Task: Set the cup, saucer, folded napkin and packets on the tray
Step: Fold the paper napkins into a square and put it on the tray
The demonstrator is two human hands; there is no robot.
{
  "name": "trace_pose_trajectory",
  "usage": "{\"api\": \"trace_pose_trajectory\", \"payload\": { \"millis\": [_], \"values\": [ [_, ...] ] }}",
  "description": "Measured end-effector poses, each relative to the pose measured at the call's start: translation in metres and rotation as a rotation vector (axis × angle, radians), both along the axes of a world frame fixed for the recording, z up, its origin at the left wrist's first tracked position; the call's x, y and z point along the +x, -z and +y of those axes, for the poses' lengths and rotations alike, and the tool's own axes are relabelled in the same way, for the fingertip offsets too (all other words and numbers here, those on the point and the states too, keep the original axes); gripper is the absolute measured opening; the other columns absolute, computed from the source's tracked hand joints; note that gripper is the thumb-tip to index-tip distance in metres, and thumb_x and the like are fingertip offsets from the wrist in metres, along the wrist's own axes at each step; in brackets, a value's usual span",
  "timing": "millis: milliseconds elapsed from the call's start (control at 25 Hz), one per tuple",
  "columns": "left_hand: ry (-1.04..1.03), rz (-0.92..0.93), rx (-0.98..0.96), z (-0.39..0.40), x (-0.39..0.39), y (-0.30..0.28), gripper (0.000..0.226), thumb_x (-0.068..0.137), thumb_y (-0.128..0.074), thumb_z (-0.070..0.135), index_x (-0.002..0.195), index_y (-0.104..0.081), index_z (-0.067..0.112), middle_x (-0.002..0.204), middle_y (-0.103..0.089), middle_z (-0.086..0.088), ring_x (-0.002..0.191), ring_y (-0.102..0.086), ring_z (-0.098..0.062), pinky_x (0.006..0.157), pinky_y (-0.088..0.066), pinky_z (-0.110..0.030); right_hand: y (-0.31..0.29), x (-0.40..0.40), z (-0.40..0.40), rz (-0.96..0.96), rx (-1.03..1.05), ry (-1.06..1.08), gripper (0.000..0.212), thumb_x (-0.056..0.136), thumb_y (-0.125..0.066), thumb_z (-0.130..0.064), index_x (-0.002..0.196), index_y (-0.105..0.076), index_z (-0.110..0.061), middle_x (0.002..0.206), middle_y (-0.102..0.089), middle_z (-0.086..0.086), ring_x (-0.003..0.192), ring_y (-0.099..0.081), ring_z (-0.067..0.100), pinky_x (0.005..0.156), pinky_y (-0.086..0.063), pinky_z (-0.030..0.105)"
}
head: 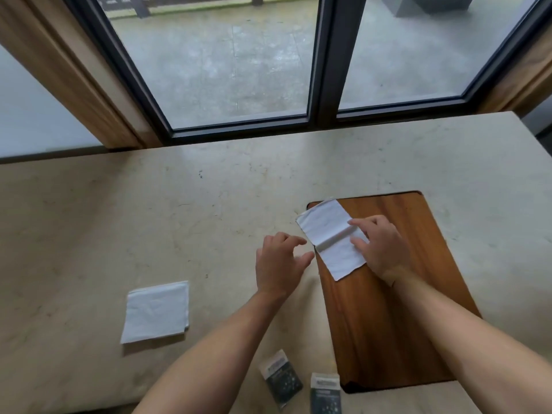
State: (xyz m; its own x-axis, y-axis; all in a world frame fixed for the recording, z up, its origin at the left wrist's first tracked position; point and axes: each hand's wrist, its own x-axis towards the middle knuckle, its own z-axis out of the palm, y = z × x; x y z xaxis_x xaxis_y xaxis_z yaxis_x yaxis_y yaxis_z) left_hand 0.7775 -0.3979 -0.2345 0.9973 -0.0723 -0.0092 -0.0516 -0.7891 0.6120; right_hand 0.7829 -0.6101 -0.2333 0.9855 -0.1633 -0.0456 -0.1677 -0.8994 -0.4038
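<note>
Packets, two dark printed sachets [280, 376], lie on the beige stone bench [149, 204] at the lower centre. Above them the left hand [279, 261] hovers, loosely spread, holding nothing. Just right of it, the white folded napkin [327, 234] lies diagonally across the upper-left corner of the brown wooden tray [397, 339], with the right hand [379, 245] pressing its crease with straight fingers. No cup or saucer shows.

White napkin [328, 234] creased, overhanging wooden tray [388, 324] corner — two dark packets [282, 377] beside tray.
</note>
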Motion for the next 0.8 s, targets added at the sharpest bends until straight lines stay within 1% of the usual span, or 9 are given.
{"api": "trace_pose_trajectory", "payload": {
  "millis": [80, 200, 320, 440, 560, 640, 720, 800],
  "values": [
    [0.003, -0.002, 0.030, -0.016, 0.005, 0.006, 0.033, 0.080, -0.071, 0.044, 0.109, -0.069, 0.028, 0.106, -0.064, 0.008, 0.102, -0.052, -0.016, 0.082, -0.038, -0.031, 0.006, 0.008, -0.005, 0.016, -0.021, -0.035, 0.039, 0.088, -0.065, -0.026, 0.127, -0.059, -0.029, 0.118, -0.056, 0.000, 0.103, -0.052, 0.019, 0.070, -0.046, 0.027],
    [0.045, 0.004, 0.097, -0.034, 0.008, 0.013, 0.037, 0.081, -0.070, 0.045, 0.114, -0.066, 0.028, 0.108, -0.062, 0.006, 0.103, -0.051, -0.017, 0.086, -0.041, -0.034, 0.009, 0.017, -0.009, 0.006, -0.047, -0.089, 0.036, 0.089, -0.063, -0.031, 0.125, -0.060, -0.031, 0.116, -0.055, -0.002, 0.101, -0.053, 0.018, 0.069, -0.048, 0.027],
    [0.037, -0.002, 0.141, -0.045, 0.011, 0.018, 0.026, 0.084, -0.067, 0.040, 0.106, -0.067, 0.026, 0.104, -0.061, 0.004, 0.100, -0.051, -0.019, 0.086, -0.042, -0.037, 0.012, 0.020, -0.013, -0.022, -0.029, -0.106, 0.024, 0.088, -0.066, -0.032, 0.111, -0.066, -0.028, 0.111, -0.056, -0.003, 0.094, -0.055, 0.016, 0.066, -0.046, 0.025],
    [0.009, -0.005, 0.148, -0.050, 0.014, 0.019, 0.015, 0.087, -0.065, 0.035, 0.097, -0.068, 0.024, 0.097, -0.060, 0.004, 0.095, -0.051, -0.018, 0.083, -0.042, -0.035, 0.015, 0.022, -0.016, -0.033, 0.020, -0.076, 0.015, 0.087, -0.067, -0.030, 0.101, -0.067, -0.024, 0.107, -0.057, -0.002, 0.090, -0.056, 0.016, 0.068, -0.049, 0.027],
    [-0.005, -0.015, 0.093, -0.050, 0.015, 0.018, 0.010, 0.087, -0.066, 0.029, 0.093, -0.070, 0.022, 0.094, -0.061, 0.003, 0.090, -0.053, -0.016, 0.080, -0.042, -0.031, 0.016, 0.020, -0.017, -0.049, 0.066, -0.051, 0.010, 0.087, -0.068, -0.026, 0.095, -0.068, -0.021, 0.104, -0.058, -0.002, 0.089, -0.056, 0.016, 0.069, -0.052, 0.030],
    [-0.002, -0.031, 0.041, -0.045, 0.013, 0.014, 0.009, 0.087, -0.066, 0.027, 0.091, -0.069, 0.020, 0.095, -0.062, 0.003, 0.088, -0.054, -0.014, 0.079, -0.045, -0.030, 0.014, 0.017, -0.016, -0.067, 0.121, -0.039, 0.009, 0.085, -0.070, -0.025, 0.094, -0.068, -0.021, 0.103, -0.058, -0.002, 0.089, -0.054, 0.015, 0.069, -0.053, 0.031],
    [0.017, -0.034, -0.024, -0.036, 0.012, 0.008, 0.009, 0.087, -0.064, 0.025, 0.091, -0.066, 0.016, 0.096, -0.064, 0.002, 0.086, -0.056, -0.013, 0.076, -0.050, -0.030, 0.010, 0.013, -0.010, -0.085, 0.210, -0.047, 0.009, 0.084, -0.070, -0.023, 0.092, -0.068, -0.018, 0.102, -0.061, -0.001, 0.090, -0.054, 0.017, 0.071, -0.053, 0.033],
    [0.038, -0.032, -0.105, -0.023, 0.010, 0.002, 0.010, 0.088, -0.063, 0.021, 0.093, -0.063, 0.013, 0.092, -0.066, 0.000, 0.082, -0.059, -0.013, 0.069, -0.053, -0.027, 0.003, 0.007, 0.001, -0.065, 0.357, -0.045, 0.008, 0.085, -0.068, -0.022, 0.090, -0.064, -0.018, 0.098, -0.065, 0.000, 0.089, -0.056, 0.018, 0.069, -0.055, 0.035]
  ]
}}
